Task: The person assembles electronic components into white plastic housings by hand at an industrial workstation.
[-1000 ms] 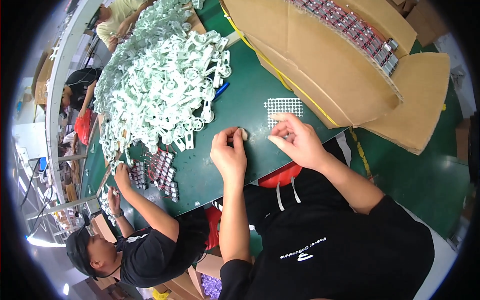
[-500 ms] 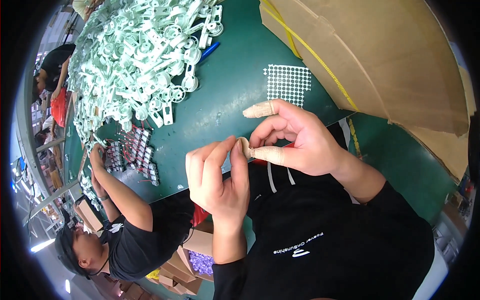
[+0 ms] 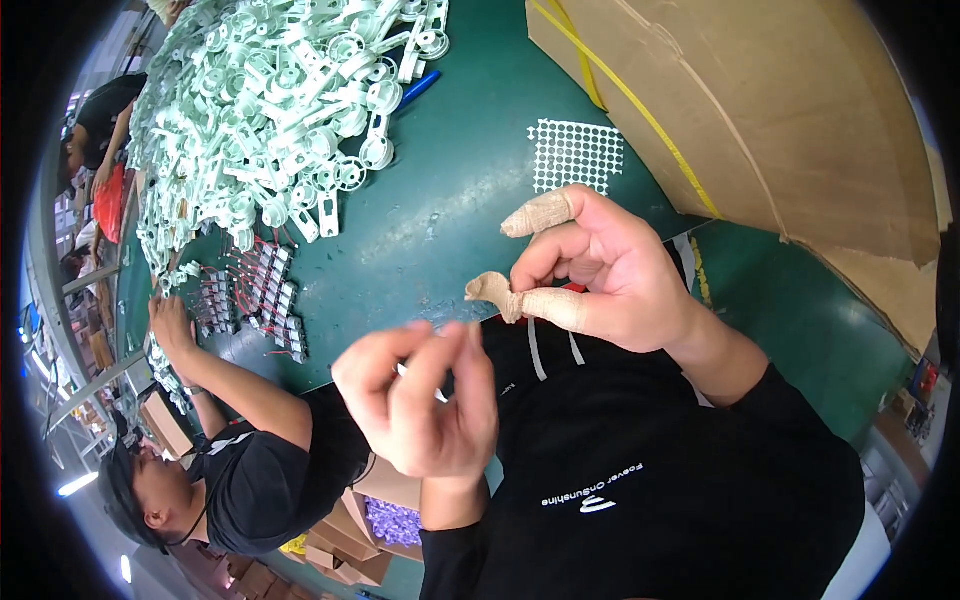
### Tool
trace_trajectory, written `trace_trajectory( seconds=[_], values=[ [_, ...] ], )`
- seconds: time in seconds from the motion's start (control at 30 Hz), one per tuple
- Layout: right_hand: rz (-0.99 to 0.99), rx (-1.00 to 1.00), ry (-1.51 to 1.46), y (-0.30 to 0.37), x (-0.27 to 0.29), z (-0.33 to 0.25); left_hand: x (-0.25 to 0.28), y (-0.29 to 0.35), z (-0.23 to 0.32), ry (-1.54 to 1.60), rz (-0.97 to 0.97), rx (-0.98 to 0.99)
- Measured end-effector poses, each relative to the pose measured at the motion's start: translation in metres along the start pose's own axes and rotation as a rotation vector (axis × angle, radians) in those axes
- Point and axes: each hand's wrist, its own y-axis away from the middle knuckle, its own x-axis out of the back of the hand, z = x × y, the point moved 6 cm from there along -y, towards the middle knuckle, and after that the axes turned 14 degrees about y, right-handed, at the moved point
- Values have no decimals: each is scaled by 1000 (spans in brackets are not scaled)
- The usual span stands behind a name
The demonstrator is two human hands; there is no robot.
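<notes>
My right hand [image 3: 630, 285] is raised over the front edge of the table, with beige tape wrapped around its index finger and thumb. Its index finger points left, apart from the thumb, while the other fingers curl in. A loose curl of beige tape [image 3: 492, 290] sticks out from the thumb tip. My left hand [image 3: 425, 395] hovers just below and left of that curl, not touching it. Its fingers bend toward the thumb, but the fingertips are smeared by motion, so whether they pinch anything is unclear.
A big heap of pale green plastic parts [image 3: 270, 110] covers the table's far left. Small wired motors [image 3: 275, 295] lie before it. A blue pen [image 3: 418, 90], a perforated white sheet [image 3: 575, 155] and a large cardboard box [image 3: 740, 100] are farther back. A co-worker [image 3: 250, 480] sits at left.
My left hand has let go of the tape end and moved down and left. The loose tape now stands free at my right thumb. The co-worker's arm has shifted slightly left.
</notes>
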Motion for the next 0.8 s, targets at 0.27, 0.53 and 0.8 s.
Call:
trace_trajectory(
  seconds=[0.27,0.53,0.8],
  values=[
    [-136,113,31,5,-7,-16,-14,2,-14,524,-139,425],
    [0,236,558,9,-11,-33,-9,-2,2,163,-208,254],
    [-38,261,444,11,-11,-27,-10,8,-20,539,-133,409]
  ],
)
